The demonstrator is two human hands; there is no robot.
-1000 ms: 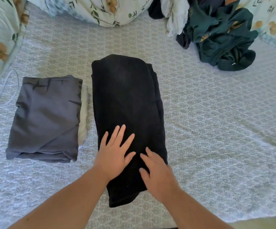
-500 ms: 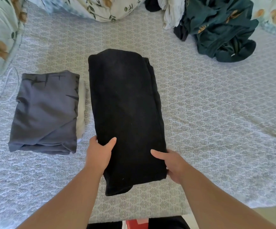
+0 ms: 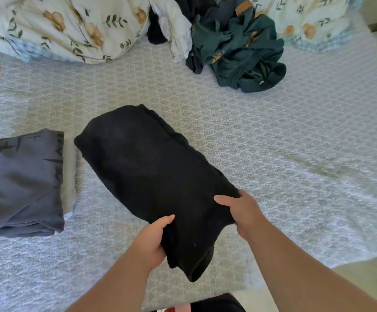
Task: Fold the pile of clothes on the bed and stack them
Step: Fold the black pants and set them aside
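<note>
A folded black garment (image 3: 151,167) lies slantwise on the bed (image 3: 295,154), its far end pointing up-left. My left hand (image 3: 152,238) grips its near left edge, thumb on top. My right hand (image 3: 241,212) grips its near right edge, thumb on top as well. To the left sits a folded grey garment (image 3: 18,183) on top of a pale folded piece (image 3: 70,176). A loose pile with a dark teal garment (image 3: 239,48), a white piece (image 3: 176,30) and dark items lies at the far end.
A floral duvet (image 3: 70,25) bunches along the far edge, left and right. The patterned bedspread stretches bare to the right of the black garment. The bed's near edge and a strip of floor (image 3: 368,278) show at the lower right.
My hands went from pressing flat on the black garment to gripping its near sides. The garment has swung so that its far end points left, and its near end is lifted.
</note>
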